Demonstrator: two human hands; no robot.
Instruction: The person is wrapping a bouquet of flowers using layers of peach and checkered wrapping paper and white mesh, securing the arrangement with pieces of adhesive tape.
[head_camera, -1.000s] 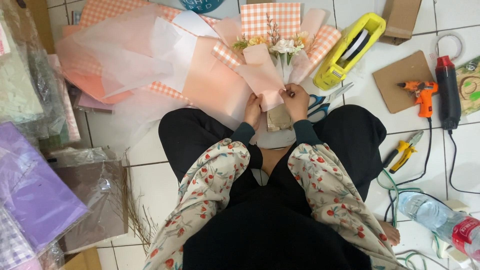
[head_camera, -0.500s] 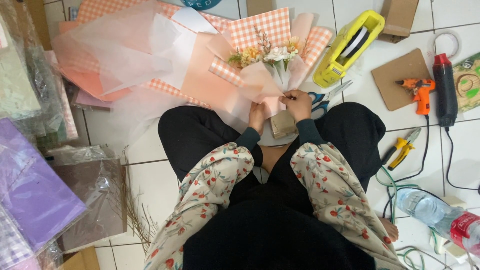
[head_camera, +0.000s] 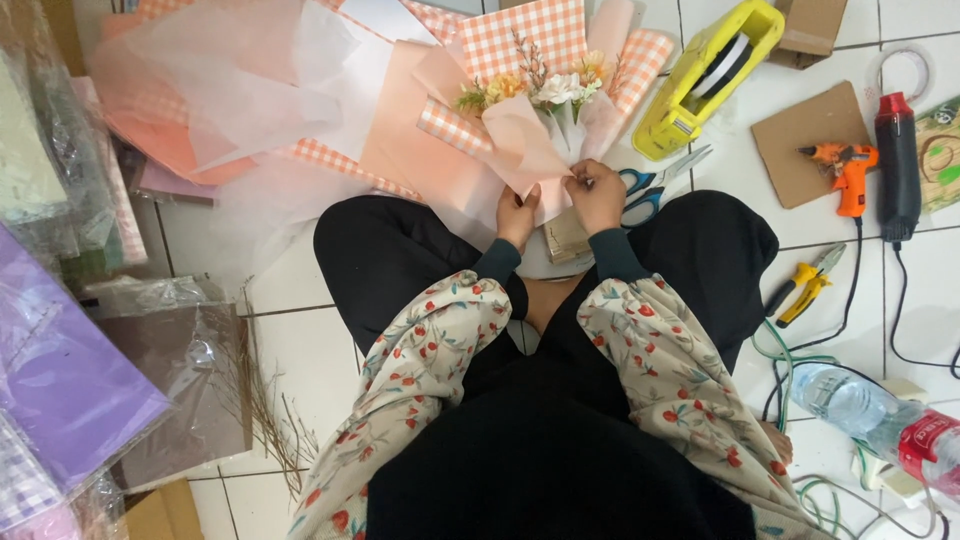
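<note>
While the person sits cross-legged on the white tile floor (head_camera: 300, 350), scanning left to right: purple wrapping sheet (head_camera: 60, 380) at far left, clear-wrapped brown paper (head_camera: 180, 380) beside it with dried twigs (head_camera: 265, 400) at its edge. Upper left, loose pile of peach and checked wrapping paper (head_camera: 240, 90). Centre: bouquet (head_camera: 535, 110) lies on the floor just ahead of the knees, small white and yellow flowers in peach paper with orange-checked sheets behind. Left hand (head_camera: 517, 215) closed on the wrap's lower left edge, fingers curled around the paper. Right hand (head_camera: 595, 195) touching it, pinching the peach paper at the stem end. Blue-handled scissors (head_camera: 650, 190) just right of that hand. Yellow tape dispenser (head_camera: 705, 80) above. Further right: cardboard piece (head_camera: 800, 140), orange glue gun (head_camera: 848, 172) on it, red-tipped black tool (head_camera: 897, 165), yellow pliers (head_camera: 805, 285), water bottle (head_camera: 870, 415) at lower right.
</note>
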